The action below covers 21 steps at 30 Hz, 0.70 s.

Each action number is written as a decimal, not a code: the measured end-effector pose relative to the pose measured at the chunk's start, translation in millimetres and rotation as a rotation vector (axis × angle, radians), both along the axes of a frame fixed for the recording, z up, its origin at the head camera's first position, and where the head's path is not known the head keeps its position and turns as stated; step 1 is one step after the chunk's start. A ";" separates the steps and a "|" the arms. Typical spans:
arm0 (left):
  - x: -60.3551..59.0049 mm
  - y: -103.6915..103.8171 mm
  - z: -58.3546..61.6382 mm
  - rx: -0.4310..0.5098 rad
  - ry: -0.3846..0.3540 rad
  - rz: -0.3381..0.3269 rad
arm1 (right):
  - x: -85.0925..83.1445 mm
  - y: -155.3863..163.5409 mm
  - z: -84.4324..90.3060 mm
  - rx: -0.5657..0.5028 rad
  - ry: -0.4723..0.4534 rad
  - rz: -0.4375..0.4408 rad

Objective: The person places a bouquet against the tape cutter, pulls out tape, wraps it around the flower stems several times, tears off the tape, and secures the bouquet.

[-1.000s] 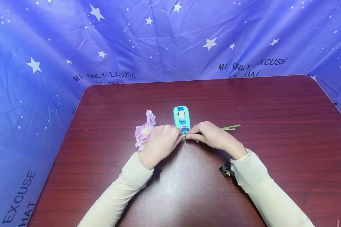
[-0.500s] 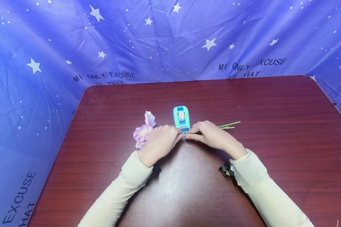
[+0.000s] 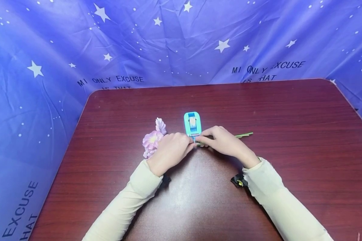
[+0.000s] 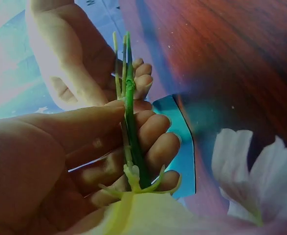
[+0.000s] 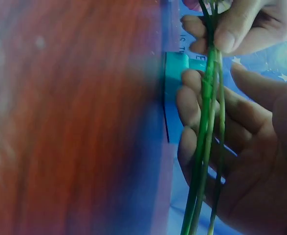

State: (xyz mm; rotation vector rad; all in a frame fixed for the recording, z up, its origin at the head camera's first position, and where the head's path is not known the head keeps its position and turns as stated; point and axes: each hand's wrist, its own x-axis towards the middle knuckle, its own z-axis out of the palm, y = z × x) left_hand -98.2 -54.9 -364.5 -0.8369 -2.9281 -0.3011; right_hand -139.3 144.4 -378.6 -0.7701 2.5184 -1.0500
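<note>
Head view: hands (image 3: pixel 199 145) seemingly pinching stems (image 3: pixel 243 135).

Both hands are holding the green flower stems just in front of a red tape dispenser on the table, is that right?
Not quite: the tape dispenser is turquoise, not red, as the head view shows. The left hand and right hand do hold the green stems just in front of it, on the table.

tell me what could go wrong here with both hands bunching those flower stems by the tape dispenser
The thin green stems lie loosely side by side, so one could slip out between the left hand and the right hand. The turquoise tape dispenser sits just beyond the knuckles and may get nudged. The pink blossoms, pressed beside the left hand, could be crushed.
</note>
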 end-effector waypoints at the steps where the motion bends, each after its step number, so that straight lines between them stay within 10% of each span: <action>1: -0.2 0.0 -0.3 0.003 0.002 -0.002 | -0.1 -1.2 -0.4 0.004 0.008 -0.019; 21: -1.2 1.1 -6.6 -0.002 0.030 0.007 | 2.3 -14.1 -3.9 0.052 0.082 -0.147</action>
